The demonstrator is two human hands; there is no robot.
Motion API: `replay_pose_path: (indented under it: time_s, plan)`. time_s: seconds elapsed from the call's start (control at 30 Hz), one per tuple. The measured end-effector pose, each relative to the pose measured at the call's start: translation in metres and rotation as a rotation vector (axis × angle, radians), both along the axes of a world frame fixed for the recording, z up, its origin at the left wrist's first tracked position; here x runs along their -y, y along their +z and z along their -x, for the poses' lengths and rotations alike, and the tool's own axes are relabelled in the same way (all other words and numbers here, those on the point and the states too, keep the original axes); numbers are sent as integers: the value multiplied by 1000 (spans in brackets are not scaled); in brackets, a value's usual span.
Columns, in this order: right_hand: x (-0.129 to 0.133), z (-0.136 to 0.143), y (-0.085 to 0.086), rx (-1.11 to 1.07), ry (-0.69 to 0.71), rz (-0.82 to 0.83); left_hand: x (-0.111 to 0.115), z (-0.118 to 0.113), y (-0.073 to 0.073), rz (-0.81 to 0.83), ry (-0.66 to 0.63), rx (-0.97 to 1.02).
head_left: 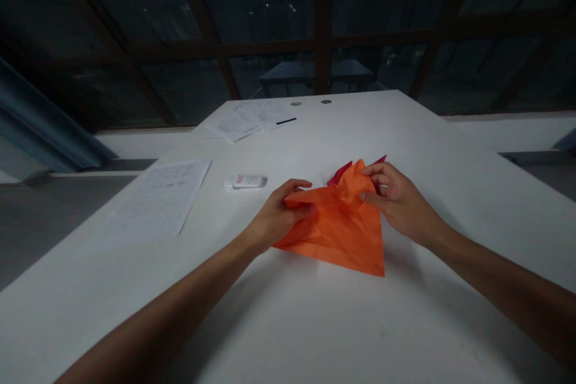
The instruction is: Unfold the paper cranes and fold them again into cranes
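Observation:
A creased sheet of orange paper [344,234] is held up just over the table between my two hands. My left hand [285,210] grips its left edge, with the thumb on the near face and the fingers behind. At the upper right, my right hand [393,195] pinches the paper between thumb and fingers, where it is bunched and crumpled. Red paper [339,174] shows behind the orange sheet's top edge, its points sticking out on both sides of the crumpled part. Most of the red piece is hidden, so I cannot tell its full shape.
On the white table [306,330], a white tube or bottle with printing [246,182] lies left of the paper. Written sheets [164,195] lie farther left, with more sheets [245,120] at the back beside a black pen [286,121]. Two round discs [296,104] sit near the far edge.

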State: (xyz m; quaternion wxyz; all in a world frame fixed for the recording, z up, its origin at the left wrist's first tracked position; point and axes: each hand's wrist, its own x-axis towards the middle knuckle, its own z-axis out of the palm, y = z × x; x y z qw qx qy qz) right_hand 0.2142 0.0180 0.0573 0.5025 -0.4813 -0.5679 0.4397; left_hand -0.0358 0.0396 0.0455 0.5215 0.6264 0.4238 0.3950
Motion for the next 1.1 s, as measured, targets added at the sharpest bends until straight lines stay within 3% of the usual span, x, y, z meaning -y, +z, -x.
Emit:
replay_pose_path:
  time_s: [0.23,0.4,0.53,0.67,0.93,1.1]
  plan:
    - [-4,-2,-5,-105,-58,7,-2,-2,-14,267,-67,128]
    - [-5,-3,-10,-112,-91,15,-2,0,-9,246,-173,103]
    - [-6,-3,-16,-126,-53,96,-9,4,-2,102,-66,18]
    - [-7,-1,-23,-184,-7,181,-17,6,-7,37,14,66]
    - [-5,-3,-42,-172,34,159,-24,7,-16,242,128,287]
    - [-1,-2,-47,-185,146,196,-22,5,-18,322,158,302]
